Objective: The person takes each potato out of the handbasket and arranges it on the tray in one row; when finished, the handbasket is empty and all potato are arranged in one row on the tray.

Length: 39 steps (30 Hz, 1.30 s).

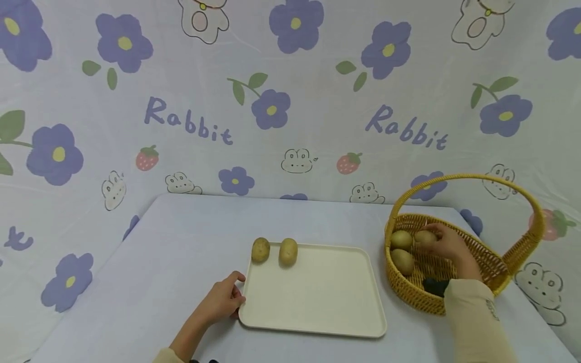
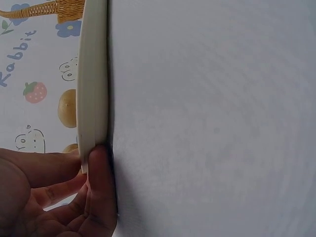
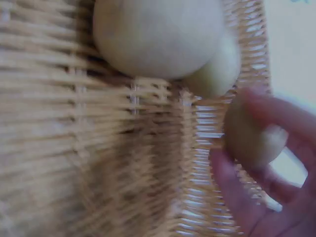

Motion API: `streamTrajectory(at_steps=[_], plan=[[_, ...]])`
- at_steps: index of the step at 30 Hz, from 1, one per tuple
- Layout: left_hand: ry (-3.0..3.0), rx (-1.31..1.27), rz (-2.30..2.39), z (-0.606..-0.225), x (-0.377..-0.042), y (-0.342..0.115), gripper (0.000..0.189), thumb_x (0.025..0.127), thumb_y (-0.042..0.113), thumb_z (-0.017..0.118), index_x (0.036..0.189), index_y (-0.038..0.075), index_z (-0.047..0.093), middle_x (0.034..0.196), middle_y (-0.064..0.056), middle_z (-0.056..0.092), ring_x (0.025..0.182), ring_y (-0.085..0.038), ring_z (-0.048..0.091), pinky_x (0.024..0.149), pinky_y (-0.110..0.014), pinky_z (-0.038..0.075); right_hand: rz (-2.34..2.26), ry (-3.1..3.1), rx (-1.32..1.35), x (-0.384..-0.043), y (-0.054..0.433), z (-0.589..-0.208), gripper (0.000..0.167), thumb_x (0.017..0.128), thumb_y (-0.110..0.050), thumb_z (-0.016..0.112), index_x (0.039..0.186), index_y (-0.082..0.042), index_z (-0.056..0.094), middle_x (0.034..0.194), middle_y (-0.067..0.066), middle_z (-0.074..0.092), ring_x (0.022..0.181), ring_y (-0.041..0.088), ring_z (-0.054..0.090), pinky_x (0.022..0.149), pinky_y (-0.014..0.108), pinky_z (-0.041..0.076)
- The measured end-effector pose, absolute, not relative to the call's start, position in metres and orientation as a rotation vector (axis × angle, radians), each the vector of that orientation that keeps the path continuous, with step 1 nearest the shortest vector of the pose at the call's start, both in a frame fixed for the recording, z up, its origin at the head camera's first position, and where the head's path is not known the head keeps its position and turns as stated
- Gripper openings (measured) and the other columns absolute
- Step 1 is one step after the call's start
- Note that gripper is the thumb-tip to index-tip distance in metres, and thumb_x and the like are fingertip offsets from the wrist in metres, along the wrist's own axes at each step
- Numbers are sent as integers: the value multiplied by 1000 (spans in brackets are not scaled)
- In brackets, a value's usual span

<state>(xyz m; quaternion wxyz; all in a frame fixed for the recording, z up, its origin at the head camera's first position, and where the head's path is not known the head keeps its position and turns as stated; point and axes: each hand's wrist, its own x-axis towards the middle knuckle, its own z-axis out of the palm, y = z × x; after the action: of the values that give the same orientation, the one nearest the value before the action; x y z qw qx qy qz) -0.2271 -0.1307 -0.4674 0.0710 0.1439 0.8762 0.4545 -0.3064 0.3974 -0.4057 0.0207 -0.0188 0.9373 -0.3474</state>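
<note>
A cream rectangular tray (image 1: 313, 297) lies on the table, with two potatoes near its far left corner, a rounder potato (image 1: 260, 250) and a longer potato (image 1: 288, 252). At the tray's left side my left hand (image 1: 221, 301) pinches the rim, which the left wrist view shows between thumb and fingers. Inside the wicker basket (image 1: 413, 297) on the right, my right hand (image 1: 449, 245) grips a potato (image 3: 252, 136) near the far wall. Two more potatoes sit left of that hand, one farther back (image 1: 401, 240) and one nearer (image 1: 402, 261). The right wrist view is blurred.
The basket's tall arched handle (image 1: 472, 176) rises over the right arm. A white cloth covers the table (image 1: 204, 227). Behind it hangs a curtain (image 1: 313, 65) printed with flowers and rabbits. A dark band (image 1: 436, 286) sits at the right wrist.
</note>
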Motion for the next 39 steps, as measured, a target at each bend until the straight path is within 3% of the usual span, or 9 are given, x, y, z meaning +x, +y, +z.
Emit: streamTrajectory(at_steps=[3,9,10,13,17,23,27,35,39], plan=[[2641,436,1357,-467,-227,-129,37,81,-9,59,116,-7,45,65,-6,52,48,-15,53,45,-26,45,-1227,2852,-78,-300,397,-385,65,90,-30,62,139,2,35,129,35,40,105,38,53,81,44,49],[2656,389,1327,-464,-225,-125,37,81,-8,60,115,-5,45,66,-6,53,48,-16,54,46,-27,44,-1333,2804,-109,-276,393,-346,64,86,-41,63,142,-21,39,139,22,36,117,32,45,89,45,42],[2659,379,1325,-464,-225,-125,37,81,-8,60,115,-5,45,66,-6,53,48,-16,54,46,-27,45,-1334,2803,-135,-273,392,-341,63,86,-41,63,141,-24,39,141,18,36,121,33,42,91,45,41],[2670,360,1325,-464,-225,-126,37,81,-8,60,115,-5,46,66,-5,53,48,-16,54,46,-28,45,-1350,2814,-254,-265,386,-333,57,87,-35,64,139,-28,42,138,5,42,118,19,47,88,31,44],[2680,370,1330,-464,-226,-125,37,80,-8,60,114,-5,46,64,-5,53,47,-16,54,46,-27,44,-1391,2806,-434,-256,376,-327,51,88,-24,64,137,-25,46,137,-4,44,111,8,53,85,20,45],[2671,391,1337,-464,-225,-124,36,80,-9,59,113,-5,46,64,-5,53,47,-15,54,45,-27,43,-1522,2724,-634,-250,350,-326,54,87,-12,65,137,-15,45,135,2,45,110,10,55,85,21,47],[2664,384,1325,-465,-225,-124,36,81,-8,59,114,-5,46,64,-5,53,48,-16,54,46,-27,44,-1582,2682,-667,-257,320,-335,57,85,-13,68,137,-12,45,130,8,50,106,13,59,81,25,50],[2669,393,1330,-467,-225,-125,36,81,-8,60,113,-6,46,64,-5,52,48,-16,54,46,-27,46,-1551,2708,-668,-281,244,-375,57,76,-14,77,126,-5,52,120,16,57,102,30,58,81,34,51],[2667,399,1332,-465,-225,-125,35,81,-8,60,113,-6,46,64,-5,52,47,-15,54,46,-27,45,-1453,2760,-622,-296,213,-399,55,73,-11,78,122,-2,55,113,17,60,101,32,59,82,38,51]])
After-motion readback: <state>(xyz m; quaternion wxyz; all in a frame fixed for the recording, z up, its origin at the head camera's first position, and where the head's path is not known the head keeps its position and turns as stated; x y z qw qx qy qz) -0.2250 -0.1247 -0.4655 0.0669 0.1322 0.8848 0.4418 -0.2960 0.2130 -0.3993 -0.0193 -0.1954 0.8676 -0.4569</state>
